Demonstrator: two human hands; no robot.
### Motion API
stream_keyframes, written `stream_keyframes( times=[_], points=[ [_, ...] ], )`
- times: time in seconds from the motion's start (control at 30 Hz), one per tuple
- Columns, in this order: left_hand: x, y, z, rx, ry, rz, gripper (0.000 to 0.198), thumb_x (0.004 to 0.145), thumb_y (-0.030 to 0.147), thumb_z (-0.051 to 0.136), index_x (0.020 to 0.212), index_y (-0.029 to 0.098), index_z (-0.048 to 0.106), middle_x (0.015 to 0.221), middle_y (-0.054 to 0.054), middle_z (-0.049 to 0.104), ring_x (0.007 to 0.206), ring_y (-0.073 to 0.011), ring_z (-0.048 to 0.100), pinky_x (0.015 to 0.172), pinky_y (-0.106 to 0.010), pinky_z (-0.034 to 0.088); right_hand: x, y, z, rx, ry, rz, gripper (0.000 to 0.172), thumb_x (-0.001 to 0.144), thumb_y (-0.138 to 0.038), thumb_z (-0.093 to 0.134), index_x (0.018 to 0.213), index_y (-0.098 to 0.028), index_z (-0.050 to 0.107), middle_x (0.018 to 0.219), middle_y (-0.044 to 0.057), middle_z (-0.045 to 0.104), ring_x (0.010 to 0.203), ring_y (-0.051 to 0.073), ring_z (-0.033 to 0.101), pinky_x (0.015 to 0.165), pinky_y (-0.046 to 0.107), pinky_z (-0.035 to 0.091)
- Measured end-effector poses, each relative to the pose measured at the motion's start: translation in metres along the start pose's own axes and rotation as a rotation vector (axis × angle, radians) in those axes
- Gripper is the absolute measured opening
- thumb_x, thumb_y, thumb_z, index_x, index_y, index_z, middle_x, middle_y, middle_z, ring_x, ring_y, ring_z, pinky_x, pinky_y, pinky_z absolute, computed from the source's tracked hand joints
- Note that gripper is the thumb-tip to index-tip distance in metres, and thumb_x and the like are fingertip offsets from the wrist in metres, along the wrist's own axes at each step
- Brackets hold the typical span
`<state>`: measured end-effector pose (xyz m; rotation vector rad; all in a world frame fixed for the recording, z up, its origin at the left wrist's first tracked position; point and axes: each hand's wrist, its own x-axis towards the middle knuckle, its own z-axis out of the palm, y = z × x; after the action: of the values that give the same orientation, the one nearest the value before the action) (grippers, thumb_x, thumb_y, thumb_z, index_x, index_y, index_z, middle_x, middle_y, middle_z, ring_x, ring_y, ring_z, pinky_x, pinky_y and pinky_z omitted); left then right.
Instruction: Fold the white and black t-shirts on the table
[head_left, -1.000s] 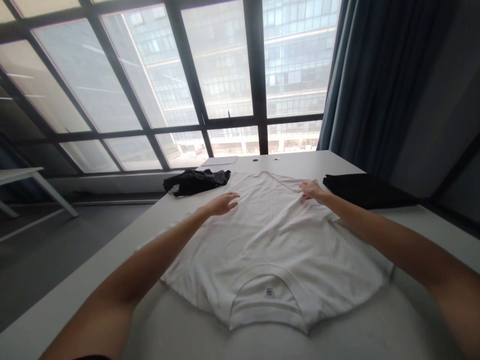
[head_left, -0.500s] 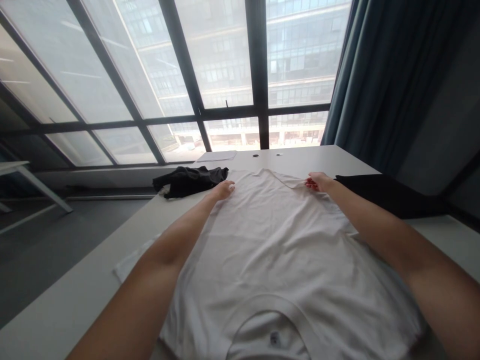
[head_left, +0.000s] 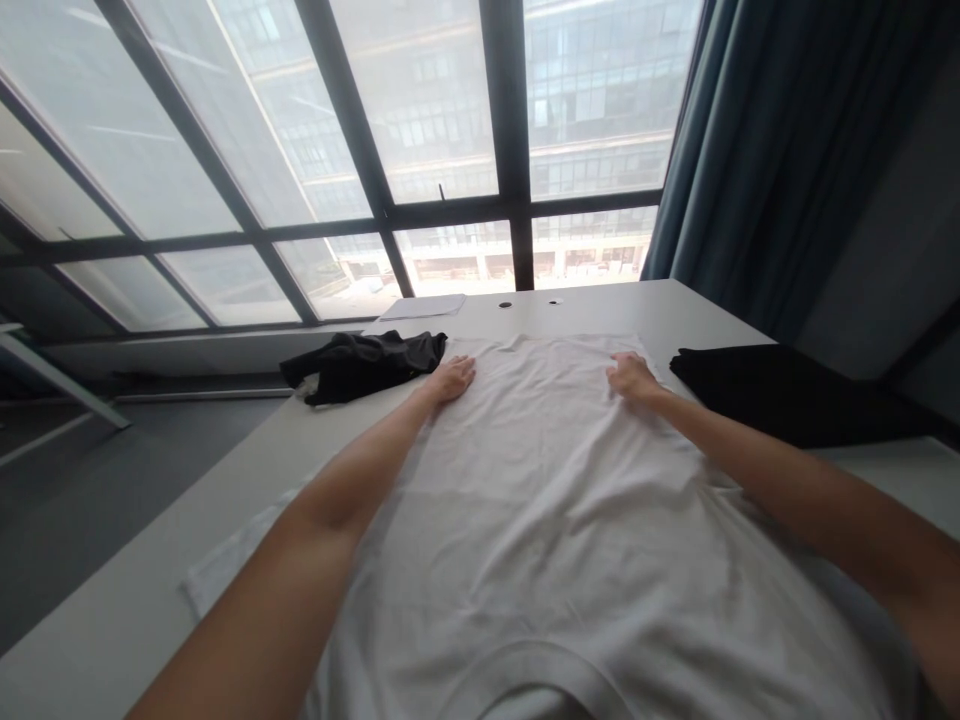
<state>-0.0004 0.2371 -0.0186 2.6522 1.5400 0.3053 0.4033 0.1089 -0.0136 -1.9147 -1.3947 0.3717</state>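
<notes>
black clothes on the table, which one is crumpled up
The left black garment, beside the left hand, is bunched in a heap; the right black garment lies flat and smooth.

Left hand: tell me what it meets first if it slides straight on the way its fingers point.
Only more of the white T-shirt the left hand rests on, then its far hem and bare table, probably. The crumpled black garment lies left of that line.

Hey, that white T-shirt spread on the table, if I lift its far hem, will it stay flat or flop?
Probably floppy: the white T-shirt shows soft wrinkles and would likely sag between the left hand and right hand. It looks thin and light. Pushed on the smooth table, it may bunch up.
</notes>
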Motion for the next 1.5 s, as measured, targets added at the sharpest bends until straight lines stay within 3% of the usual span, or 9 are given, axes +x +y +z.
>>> stream_keyframes(
  times=[0.13, 0.27, 0.53, 0.73, 0.87, 1.03, 1.2, 1.33, 1.5],
  points=[
    [-0.010, 0.007, 0.001, 0.040, -0.067, -0.013, 0.059, 0.104, 0.046, 0.032, 0.155, 0.016, 0.037, 0.163, -0.015, 0.028, 0.151, -0.0296, 0.023, 0.120, -0.050, 0.021, -0.037, 0.005, 0.009, -0.182, -0.078, -0.043, 0.047, 0.092, -0.039, 0.053, 0.132, -0.015, 0.059, 0.151, 0.022, 0.045, 0.143, 0.039, 0.034, 0.117, 0.056, 0.023],
    [-0.010, 0.011, 0.000, 0.058, -0.110, -0.059, 0.063, 0.103, 0.055, 0.028, 0.157, 0.022, 0.034, 0.165, -0.011, 0.023, 0.152, -0.0328, 0.020, 0.119, -0.056, 0.016, -0.049, 0.006, 0.010, -0.443, -0.166, -0.049, 0.065, 0.099, -0.053, 0.033, 0.151, -0.015, 0.040, 0.163, 0.020, 0.026, 0.152, 0.033, 0.016, 0.120, 0.058, 0.009],
    [0.010, 0.010, -0.003, 0.082, -0.116, -0.141, 0.064, 0.102, 0.057, 0.026, 0.158, 0.025, 0.031, 0.166, -0.009, 0.021, 0.152, -0.0330, 0.019, 0.119, -0.057, 0.016, -0.006, 0.014, 0.012, -0.553, -0.225, -0.104, 0.068, 0.100, -0.056, 0.029, 0.156, -0.018, 0.033, 0.166, 0.017, 0.020, 0.153, 0.029, 0.013, 0.121, 0.055, 0.008],
    [0.006, 0.036, -0.012, 0.092, -0.059, -0.129, 0.060, 0.105, 0.045, 0.026, 0.157, 0.016, 0.031, 0.164, -0.016, 0.025, 0.151, -0.0325, 0.021, 0.118, -0.057, 0.022, 0.014, 0.009, 0.012, -0.533, -0.191, -0.162, 0.061, 0.102, -0.049, 0.029, 0.151, -0.015, 0.040, 0.164, 0.018, 0.025, 0.152, 0.030, 0.018, 0.119, 0.060, 0.012],
    [-0.041, 0.074, -0.013, 0.069, -0.095, 0.031, 0.060, 0.105, 0.053, 0.026, 0.158, 0.024, 0.031, 0.166, -0.010, 0.023, 0.152, -0.0319, 0.017, 0.118, -0.057, 0.021, -0.020, -0.008, 0.016, -0.510, -0.097, -0.274, 0.054, 0.101, -0.039, 0.034, 0.148, -0.014, 0.043, 0.163, 0.018, 0.029, 0.151, 0.029, 0.020, 0.119, 0.058, 0.016],
    [-0.137, 0.115, -0.010, 0.022, -0.200, 0.249, 0.064, 0.104, 0.063, 0.019, 0.159, 0.033, 0.025, 0.168, -0.007, 0.014, 0.154, -0.0309, 0.011, 0.120, -0.059, 0.012, -0.103, -0.017, 0.012, -0.451, -0.328, -0.513, 0.061, 0.100, -0.050, 0.037, 0.151, -0.018, 0.042, 0.164, 0.015, 0.028, 0.152, 0.031, 0.020, 0.119, 0.060, 0.016],
    [-0.217, 0.125, -0.027, 0.012, -0.229, 0.307, 0.061, 0.106, 0.058, 0.020, 0.159, 0.031, 0.027, 0.167, -0.007, 0.018, 0.154, -0.0283, 0.012, 0.122, -0.053, 0.012, -0.183, -0.004, -0.017, -0.439, -0.403, -0.569, 0.067, 0.098, -0.058, 0.038, 0.154, -0.020, 0.039, 0.164, 0.016, 0.026, 0.151, 0.033, 0.021, 0.119, 0.060, 0.017],
    [-0.275, 0.142, -0.040, 0.000, -0.260, 0.389, 0.060, 0.105, 0.057, 0.027, 0.161, 0.035, 0.018, 0.167, -0.004, 0.012, 0.154, -0.0305, 0.011, 0.122, -0.057, 0.010, -0.230, 0.018, -0.044, -0.425, -0.354, -0.612, 0.061, 0.101, -0.051, 0.036, 0.152, -0.021, 0.042, 0.162, 0.016, 0.032, 0.150, 0.032, 0.026, 0.118, 0.058, 0.022],
    [-0.328, 0.169, -0.047, -0.024, -0.263, 0.522, 0.059, 0.105, 0.054, 0.037, 0.159, 0.043, 0.017, 0.168, 0.002, 0.011, 0.154, -0.0306, 0.010, 0.123, -0.058, 0.008, -0.247, 0.059, -0.082, -0.395, -0.119, -0.626, 0.053, 0.101, -0.041, 0.038, 0.148, -0.018, 0.048, 0.157, 0.017, 0.040, 0.147, 0.031, 0.033, 0.118, 0.055, 0.027]
  ],
)
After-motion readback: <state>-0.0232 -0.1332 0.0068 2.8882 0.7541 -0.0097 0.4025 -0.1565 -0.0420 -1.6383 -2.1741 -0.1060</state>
